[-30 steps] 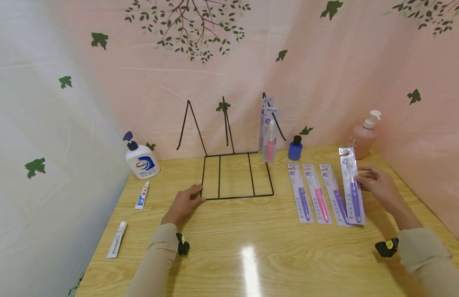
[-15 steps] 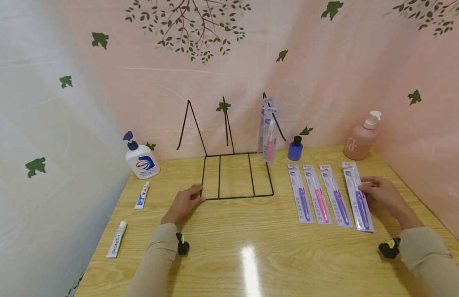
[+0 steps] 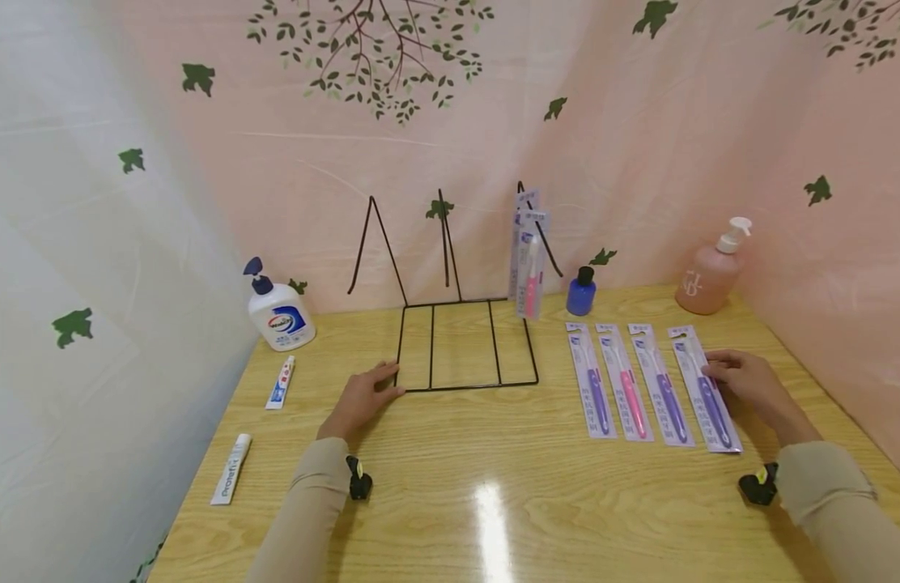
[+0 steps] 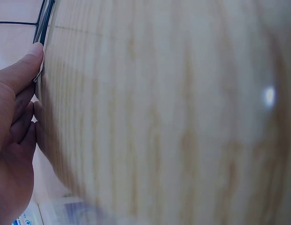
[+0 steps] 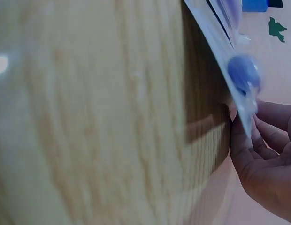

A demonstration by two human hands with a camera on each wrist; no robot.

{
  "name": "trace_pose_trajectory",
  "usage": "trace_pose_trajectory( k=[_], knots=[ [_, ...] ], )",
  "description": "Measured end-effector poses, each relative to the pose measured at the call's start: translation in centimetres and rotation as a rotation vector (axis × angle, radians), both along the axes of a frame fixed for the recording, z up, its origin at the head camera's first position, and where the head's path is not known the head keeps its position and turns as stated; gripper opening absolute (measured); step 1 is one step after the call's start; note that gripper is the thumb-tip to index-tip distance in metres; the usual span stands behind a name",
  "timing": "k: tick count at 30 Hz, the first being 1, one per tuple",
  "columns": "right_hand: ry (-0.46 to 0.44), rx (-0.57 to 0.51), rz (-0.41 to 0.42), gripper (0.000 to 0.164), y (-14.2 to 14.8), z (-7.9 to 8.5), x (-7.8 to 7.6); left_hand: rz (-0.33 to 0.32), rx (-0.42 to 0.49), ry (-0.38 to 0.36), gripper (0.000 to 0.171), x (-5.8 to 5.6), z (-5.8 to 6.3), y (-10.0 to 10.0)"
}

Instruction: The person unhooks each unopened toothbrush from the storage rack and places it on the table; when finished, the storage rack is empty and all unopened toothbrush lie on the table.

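My left hand [image 3: 358, 402] is at the near left corner of a black wire rack [image 3: 464, 387], thumb and fingers about the wire; in the left wrist view the thumb [image 4: 30, 58] lies along it. My right hand [image 3: 752, 389] pinches the right edge of the rightmost packaged toothbrush [image 3: 705, 397], which has a purple handle. In the right wrist view this package [image 5: 234, 84] slants over the tabletop, casting a shadow. To its left, further packaged toothbrushes lie in a row: purple [image 3: 663, 389], pink [image 3: 626, 385] and purple [image 3: 592, 385]. Two packs [image 3: 530, 267] hang on the rack's right hook.
A white pump bottle [image 3: 278, 316] and two toothpaste tubes, a small one [image 3: 281, 383] and a Protefix one [image 3: 231, 470], are at the left. A blue bottle [image 3: 581, 293] and a pink pump bottle [image 3: 708, 279] stand at the back right, before a patterned curtain [image 3: 603, 121].
My right hand has brought the rightmost packaged toothbrush down and to the right, off the neighbouring pack it overlapped, into line with the row. The left hand has stayed at the rack.
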State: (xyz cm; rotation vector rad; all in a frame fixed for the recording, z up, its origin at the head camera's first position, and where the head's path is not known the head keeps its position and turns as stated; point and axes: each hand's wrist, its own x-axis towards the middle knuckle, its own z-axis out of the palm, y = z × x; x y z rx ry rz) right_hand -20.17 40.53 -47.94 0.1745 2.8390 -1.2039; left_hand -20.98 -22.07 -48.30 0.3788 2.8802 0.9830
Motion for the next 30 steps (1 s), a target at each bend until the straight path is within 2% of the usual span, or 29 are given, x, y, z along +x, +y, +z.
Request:
trace_pose_trajectory(
  k=[7,11,21,30],
  knots=[
    [0.021,-0.002,0.01,0.047,-0.3,0.0,-0.1,0.005,0.021,-0.011,0.057,0.0,-0.2,-0.1],
    [0.005,-0.016,0.006,0.045,-0.6,0.2,0.0,0.004,0.014,-0.008,0.057,0.0,-0.2,-0.1],
    [-0.047,0.034,-0.022,0.045,-1.2,0.9,0.3,-0.005,0.003,0.0,0.056,-0.1,-0.3,-0.1],
    [-0.028,0.036,-0.025,0.042,-1.5,1.1,0.5,0.002,0.001,0.004,0.056,-0.1,-0.2,-0.1]
  ],
)
